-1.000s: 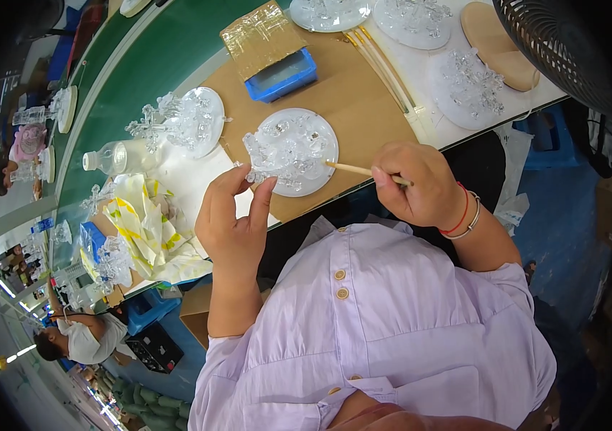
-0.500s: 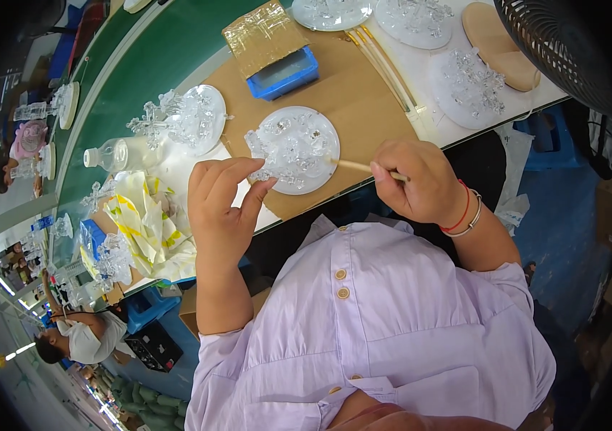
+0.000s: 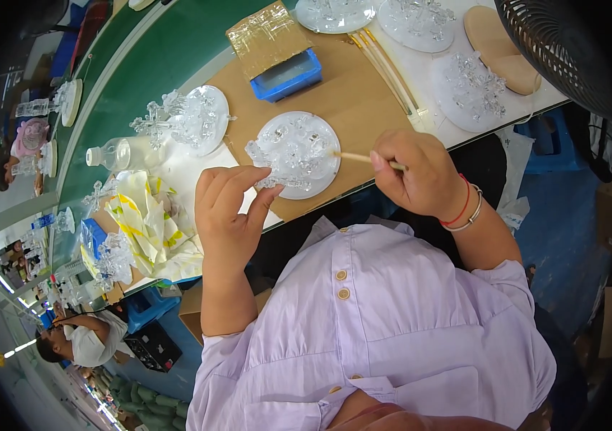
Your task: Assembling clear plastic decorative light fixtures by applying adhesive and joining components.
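Right hand (image 3: 421, 172): fingers closed round a slim wooden stick (image 3: 363, 158), its tip at the right side of a clear ornament (image 3: 297, 147) on a round white base; left hand (image 3: 233, 208): thumb and forefinger slightly parted at the ornament's near-left edge, grip impossible to tell. Beneath: brown cardboard (image 3: 363, 93); beyond: one blue tray (image 3: 290, 88), three slender brushes (image 3: 385, 68); leftward: one clear bottle (image 3: 123, 154).

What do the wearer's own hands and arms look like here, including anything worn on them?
Both the left hand and the right hand are ungloved. The right wrist has a thin red cord and a pale, metallic-looking bangle; no band shows on the left wrist. Loose pale-lilac sleeves leave both forearms bare.
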Demonstrator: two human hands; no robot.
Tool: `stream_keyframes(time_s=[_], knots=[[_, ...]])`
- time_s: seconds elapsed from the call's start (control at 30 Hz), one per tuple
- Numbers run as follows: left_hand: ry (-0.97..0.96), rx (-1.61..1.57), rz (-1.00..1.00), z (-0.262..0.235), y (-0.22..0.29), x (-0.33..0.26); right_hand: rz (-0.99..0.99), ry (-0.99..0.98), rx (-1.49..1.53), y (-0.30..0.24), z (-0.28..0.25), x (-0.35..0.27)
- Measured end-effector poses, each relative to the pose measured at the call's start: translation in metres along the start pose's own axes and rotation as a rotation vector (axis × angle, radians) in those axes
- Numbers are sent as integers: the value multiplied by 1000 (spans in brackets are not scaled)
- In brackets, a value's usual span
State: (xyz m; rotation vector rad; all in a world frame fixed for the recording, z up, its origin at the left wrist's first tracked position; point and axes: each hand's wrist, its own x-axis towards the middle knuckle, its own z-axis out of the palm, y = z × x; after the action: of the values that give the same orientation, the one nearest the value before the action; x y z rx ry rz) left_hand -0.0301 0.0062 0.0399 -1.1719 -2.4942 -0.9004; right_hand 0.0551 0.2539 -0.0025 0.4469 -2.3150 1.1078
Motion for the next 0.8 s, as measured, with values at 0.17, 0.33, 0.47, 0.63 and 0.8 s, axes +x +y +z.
stream_keyframes(time_s=[0.17, 0.33, 0.47, 0.63, 0.8], knots=[[32, 4, 12, 1, -2, -3, 13, -3, 101, -4, -13, 0], [129, 50, 48, 8, -3, -6, 110, 179, 188, 7, -27, 26], [186, 64, 13, 15, -3, -4, 80, 204, 39, 22, -19, 61], [195, 43, -9, 17, -6, -3, 99, 148, -98, 30, 5, 95], [175, 14, -54, 13, -7, -5, 3, 122, -142, 45, 22, 104]])
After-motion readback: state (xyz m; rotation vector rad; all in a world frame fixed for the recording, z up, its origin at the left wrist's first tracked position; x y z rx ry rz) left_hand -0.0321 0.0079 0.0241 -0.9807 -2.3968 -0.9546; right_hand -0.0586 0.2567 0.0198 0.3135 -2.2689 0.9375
